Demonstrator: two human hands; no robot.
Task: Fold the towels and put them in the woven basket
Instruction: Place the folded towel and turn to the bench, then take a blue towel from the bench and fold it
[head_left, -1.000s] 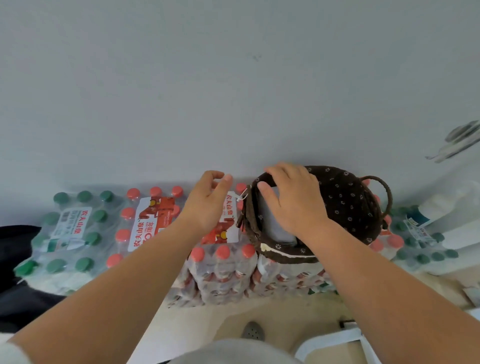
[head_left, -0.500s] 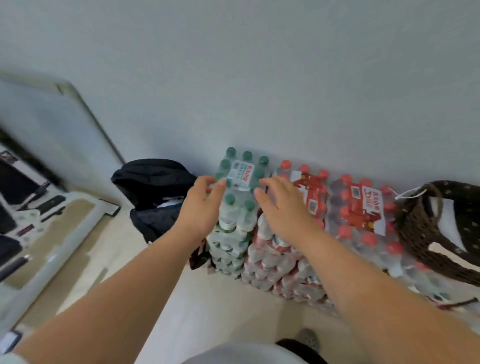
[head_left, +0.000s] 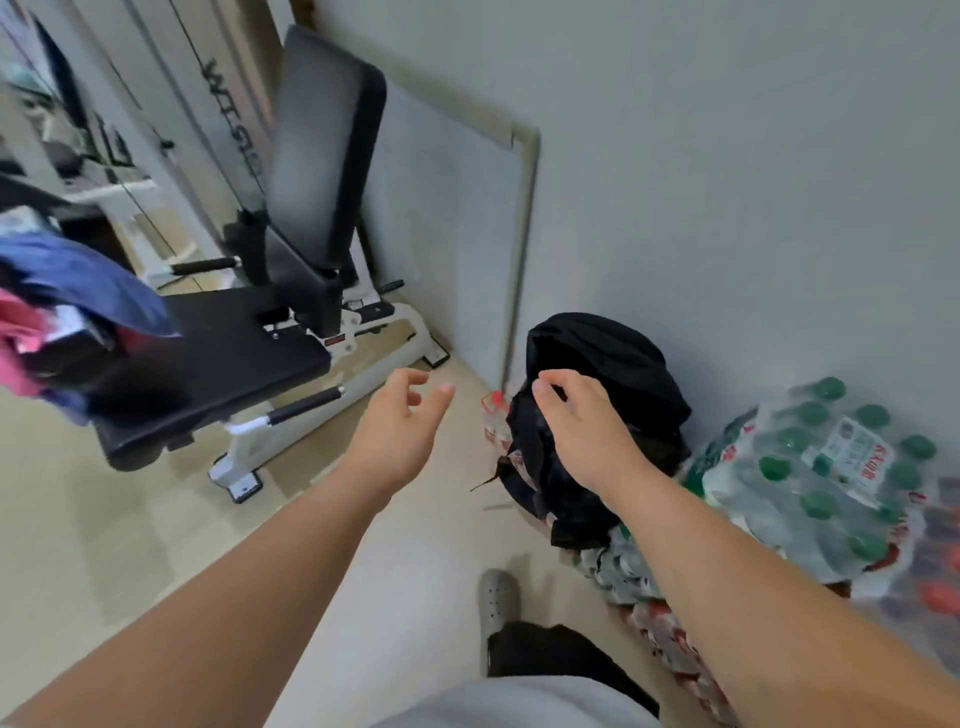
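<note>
Left hand (head_left: 400, 436) hangs forward empty, fingers loosely curled; the blue and pink cloth pile (head_left: 67, 296), likely the towels, lies well to its left at the bench (head_left: 234, 358), so this hand is nearer. Right hand (head_left: 587, 436) hovers empty, loosely curled, over a black bag (head_left: 613, 353); the basket is out of view.
</note>
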